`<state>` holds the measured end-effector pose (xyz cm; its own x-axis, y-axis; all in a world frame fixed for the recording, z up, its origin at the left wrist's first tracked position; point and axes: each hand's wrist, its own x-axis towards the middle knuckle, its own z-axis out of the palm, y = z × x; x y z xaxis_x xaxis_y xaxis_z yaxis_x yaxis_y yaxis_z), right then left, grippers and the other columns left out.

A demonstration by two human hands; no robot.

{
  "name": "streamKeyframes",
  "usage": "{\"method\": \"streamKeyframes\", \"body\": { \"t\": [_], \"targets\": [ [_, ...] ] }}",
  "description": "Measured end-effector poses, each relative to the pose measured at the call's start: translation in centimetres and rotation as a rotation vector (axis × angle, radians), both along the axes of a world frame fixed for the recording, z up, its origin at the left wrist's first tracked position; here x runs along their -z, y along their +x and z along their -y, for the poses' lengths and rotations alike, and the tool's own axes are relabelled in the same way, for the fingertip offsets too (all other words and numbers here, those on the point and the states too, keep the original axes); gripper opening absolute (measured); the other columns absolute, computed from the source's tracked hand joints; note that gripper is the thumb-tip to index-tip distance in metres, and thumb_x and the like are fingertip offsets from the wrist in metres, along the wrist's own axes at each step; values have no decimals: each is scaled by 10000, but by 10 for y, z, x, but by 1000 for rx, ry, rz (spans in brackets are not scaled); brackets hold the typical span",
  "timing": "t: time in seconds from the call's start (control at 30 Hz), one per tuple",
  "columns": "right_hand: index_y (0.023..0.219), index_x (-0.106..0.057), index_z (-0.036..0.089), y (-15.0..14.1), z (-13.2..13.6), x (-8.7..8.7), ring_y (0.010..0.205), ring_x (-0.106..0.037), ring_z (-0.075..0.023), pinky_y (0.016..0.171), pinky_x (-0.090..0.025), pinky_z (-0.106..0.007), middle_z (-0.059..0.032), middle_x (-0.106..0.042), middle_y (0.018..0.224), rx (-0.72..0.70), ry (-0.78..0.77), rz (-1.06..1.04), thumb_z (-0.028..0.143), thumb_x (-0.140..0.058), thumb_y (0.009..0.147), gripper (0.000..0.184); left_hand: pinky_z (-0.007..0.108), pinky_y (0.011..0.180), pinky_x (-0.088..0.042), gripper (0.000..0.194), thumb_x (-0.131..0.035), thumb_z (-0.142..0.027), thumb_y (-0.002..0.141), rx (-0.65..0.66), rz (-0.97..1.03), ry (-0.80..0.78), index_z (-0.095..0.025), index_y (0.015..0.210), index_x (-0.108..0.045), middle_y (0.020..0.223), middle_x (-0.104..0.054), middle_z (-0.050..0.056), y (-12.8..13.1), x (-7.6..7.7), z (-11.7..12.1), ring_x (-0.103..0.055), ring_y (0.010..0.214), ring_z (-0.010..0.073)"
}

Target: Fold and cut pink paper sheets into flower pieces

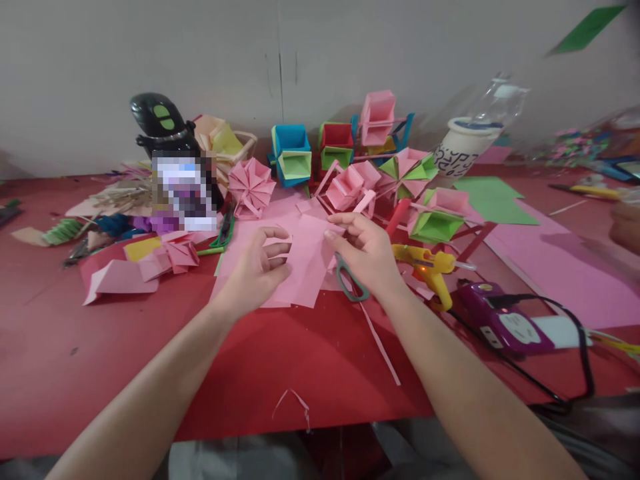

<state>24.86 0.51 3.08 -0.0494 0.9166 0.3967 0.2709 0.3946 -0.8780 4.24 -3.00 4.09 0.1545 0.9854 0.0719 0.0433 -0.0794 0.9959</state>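
Pink paper sheets lie overlapping in the middle of the red table. My right hand pinches the upper right edge of the top sheet between thumb and fingers. Over the left side of the same sheets hovers my left hand, its fingers loosely curled and apart, with nothing in them. Grey-handled scissors lie under my right hand, their blades hidden. A thin pink paper strip runs from there toward the table's front edge.
Folded paper models, among them a pink pleated one and a blue box, line the back. A yellow glue gun and purple power strip with a black cable sit right. A phone stands left. Another person's hand shows far right.
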Motion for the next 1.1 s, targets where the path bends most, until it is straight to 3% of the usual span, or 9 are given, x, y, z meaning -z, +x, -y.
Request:
{"method": "streamKeyframes", "body": {
  "t": [0.13, 0.27, 0.37, 0.5, 0.67, 0.8, 0.93, 1.03, 1.1],
  "targets": [
    [1061, -705, 217, -1, -2, 2, 1042, -682, -238, 872, -567, -395, -70, -730, 1125, -15, -6, -59, 317, -732, 854, 232, 277, 789, -490, 381, -626, -49, 754, 13, -41, 51, -217, 1078, -517, 926, -571, 0, -2, 4, -1, -621, 939, 146],
    [1081, -699, 234, -2, -3, 5, 1129, -674, -251, 1007, -522, -447, -73, -731, 1184, -53, -133, -136, 370, -760, 834, 288, 284, 823, -493, 331, -602, -45, 756, 55, -46, 154, -213, 1038, -560, 1073, -584, 29, -3, 7, -3, -609, 1056, 159],
    [1049, -711, 216, -3, -3, 5, 1109, -687, -257, 994, -531, -445, -83, -740, 1158, -97, -212, -168, 397, -782, 809, 308, 278, 815, -499, 264, -641, -93, 775, 54, -46, 168, -207, 1003, -572, 1083, -586, 34, -2, 8, -4, -606, 1062, 162],
    [1007, -731, 207, -4, 0, 3, 1031, -707, -242, 932, -559, -407, -71, -760, 1067, -169, -183, -174, 382, -812, 779, 298, 275, 769, -519, 188, -709, -201, 808, -24, -101, 128, -194, 933, -568, 1034, -610, 43, 1, 7, -3, -628, 990, 165],
    [1003, -738, 215, -5, 3, 0, 1040, -698, -244, 940, -552, -405, -61, -759, 1067, -135, -99, -113, 390, -824, 775, 300, 254, 612, -473, 331, -740, -261, 819, -46, -141, -13, -211, 1089, -557, 806, -651, 1, 0, 4, 0, -651, 758, 158],
    [1102, -718, 231, -8, 3, 4, 1060, -695, -243, 972, -551, -428, -59, -747, 1149, -210, -162, -186, 385, -859, 734, 423, 257, 592, -441, 332, -725, -287, 845, -93, -149, 12, -204, 1136, -587, 726, -655, -15, 0, 1, 1, -612, 671, 147],
    [951, -749, 209, -11, 5, 3, 878, -721, -231, 841, -599, -421, -51, -775, 944, -333, -273, -260, 411, -845, 745, 304, 291, 686, -480, 303, -760, -265, 815, -155, -123, 87, -194, 1088, -648, 771, -681, 2, -1, 1, 0, -642, 745, 170],
    [866, -772, 236, -10, 10, -6, 884, -712, -227, 848, -595, -418, -35, -771, 900, -274, -148, -198, 383, -805, 790, 169, 335, 812, -515, 159, -733, -272, 843, -127, -127, 199, -206, 984, -703, 942, -727, 44, -3, 0, 0, -676, 905, 211],
    [910, -796, 286, -8, 14, -11, 999, -701, -230, 936, -570, -431, -20, -771, 991, -267, -27, -162, 296, -763, 827, 90, 369, 948, -496, 104, -694, -270, 878, -120, -180, 298, -223, 968, -715, 1120, -720, 60, -5, -2, 0, -647, 1098, 234]
  ]
}}
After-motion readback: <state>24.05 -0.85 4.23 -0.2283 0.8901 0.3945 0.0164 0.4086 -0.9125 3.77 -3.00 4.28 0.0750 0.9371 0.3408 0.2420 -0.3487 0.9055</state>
